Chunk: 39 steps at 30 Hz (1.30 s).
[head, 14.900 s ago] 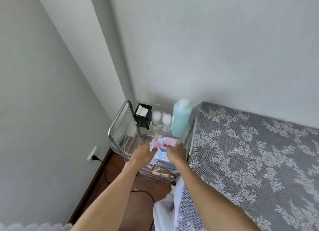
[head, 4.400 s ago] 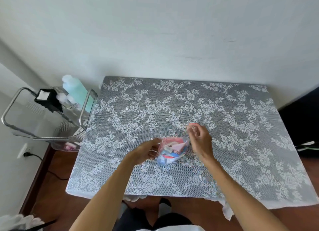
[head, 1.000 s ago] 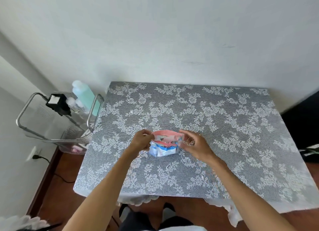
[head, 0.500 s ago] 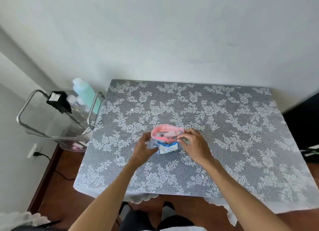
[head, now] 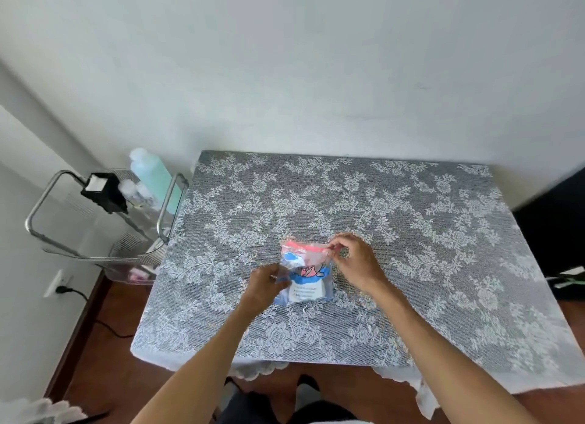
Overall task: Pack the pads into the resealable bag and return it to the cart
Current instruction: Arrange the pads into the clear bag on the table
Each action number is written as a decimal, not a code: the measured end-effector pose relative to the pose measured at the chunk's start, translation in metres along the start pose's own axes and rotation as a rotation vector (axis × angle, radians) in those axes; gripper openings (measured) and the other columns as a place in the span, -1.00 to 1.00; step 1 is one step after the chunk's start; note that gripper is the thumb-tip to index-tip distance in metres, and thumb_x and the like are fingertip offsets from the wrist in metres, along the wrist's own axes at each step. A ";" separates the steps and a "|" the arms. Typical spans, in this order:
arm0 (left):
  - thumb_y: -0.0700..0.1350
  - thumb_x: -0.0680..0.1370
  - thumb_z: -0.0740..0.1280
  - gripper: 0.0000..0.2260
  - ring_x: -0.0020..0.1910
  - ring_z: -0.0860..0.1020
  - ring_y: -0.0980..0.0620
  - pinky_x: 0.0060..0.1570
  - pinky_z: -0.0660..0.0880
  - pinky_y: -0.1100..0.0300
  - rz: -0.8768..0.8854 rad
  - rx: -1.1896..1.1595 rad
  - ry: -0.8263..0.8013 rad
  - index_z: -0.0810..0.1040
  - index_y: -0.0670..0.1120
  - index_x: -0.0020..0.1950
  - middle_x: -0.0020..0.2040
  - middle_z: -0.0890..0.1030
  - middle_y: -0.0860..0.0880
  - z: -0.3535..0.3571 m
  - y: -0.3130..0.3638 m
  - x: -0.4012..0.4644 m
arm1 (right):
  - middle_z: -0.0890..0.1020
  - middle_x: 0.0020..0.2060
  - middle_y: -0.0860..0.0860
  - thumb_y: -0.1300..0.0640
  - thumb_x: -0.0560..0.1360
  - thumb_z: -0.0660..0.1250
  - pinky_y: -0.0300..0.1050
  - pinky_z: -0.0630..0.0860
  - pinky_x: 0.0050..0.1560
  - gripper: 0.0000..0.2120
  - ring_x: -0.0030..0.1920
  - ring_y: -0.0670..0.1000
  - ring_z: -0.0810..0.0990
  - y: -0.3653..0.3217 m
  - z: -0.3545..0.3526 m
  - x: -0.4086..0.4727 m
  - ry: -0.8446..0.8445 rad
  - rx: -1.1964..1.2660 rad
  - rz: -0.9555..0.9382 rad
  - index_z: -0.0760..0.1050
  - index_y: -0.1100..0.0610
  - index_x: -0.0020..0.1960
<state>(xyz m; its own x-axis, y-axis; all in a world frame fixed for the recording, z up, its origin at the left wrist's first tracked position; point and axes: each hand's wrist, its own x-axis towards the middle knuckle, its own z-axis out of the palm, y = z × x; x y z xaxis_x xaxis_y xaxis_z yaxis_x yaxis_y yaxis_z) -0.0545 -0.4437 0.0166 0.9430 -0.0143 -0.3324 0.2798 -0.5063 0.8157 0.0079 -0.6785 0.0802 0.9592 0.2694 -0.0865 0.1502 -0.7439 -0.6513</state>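
Lace-covered desk [head: 411,233]: small clear resealable bag with pink zip strip [head: 305,270] lies mid-desk, our right hand [head: 356,263] pinching the strip's right end, left hand [head: 264,286] gripping the bag's left edge; we judge it light, limp, slippery, best held by the strip.

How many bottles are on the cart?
3: a big teal bottle at the back, and two small clear ones beside it. Blurry, so more may be hidden.
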 end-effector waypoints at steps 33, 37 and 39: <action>0.09 0.54 0.31 -0.51 0.01 0.60 0.24 -0.07 0.52 0.39 -0.007 -0.464 -0.030 0.34 -0.02 0.43 0.18 0.54 0.02 -0.026 0.031 0.003 | 0.60 -0.10 -0.12 0.08 0.61 0.27 -0.02 0.66 -0.10 -0.91 -0.07 -0.05 0.66 -0.005 -0.028 0.003 -0.137 0.204 -0.101 0.49 0.10 -0.01; -0.07 0.65 0.20 -0.72 0.08 0.61 0.26 -0.06 0.57 0.36 0.176 -0.357 0.002 0.41 -0.02 0.36 0.18 0.53 0.08 -0.029 0.043 0.011 | 0.58 -0.05 -0.18 0.21 0.60 0.27 -0.10 0.65 0.00 -0.97 -0.01 -0.08 0.65 -0.003 -0.027 0.000 -0.148 0.231 -0.138 0.48 0.12 -0.01; -0.05 0.64 0.22 -0.72 0.22 0.55 0.06 0.12 0.57 0.13 0.210 -0.260 -0.017 0.42 -0.03 0.36 0.29 0.50 -0.08 -0.026 0.040 0.012 | 0.61 0.01 -0.05 0.22 0.60 0.26 -0.06 0.65 0.01 -0.95 0.04 0.03 0.67 -0.002 -0.028 0.000 -0.141 0.230 -0.118 0.48 0.11 0.01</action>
<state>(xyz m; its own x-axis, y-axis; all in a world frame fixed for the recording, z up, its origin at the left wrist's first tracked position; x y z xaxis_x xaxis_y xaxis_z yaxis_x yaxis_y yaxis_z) -0.0273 -0.4419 0.0573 0.9825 -0.1106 -0.1500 0.1179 -0.2542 0.9599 0.0144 -0.6939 0.1022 0.8931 0.4400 -0.0935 0.1847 -0.5484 -0.8155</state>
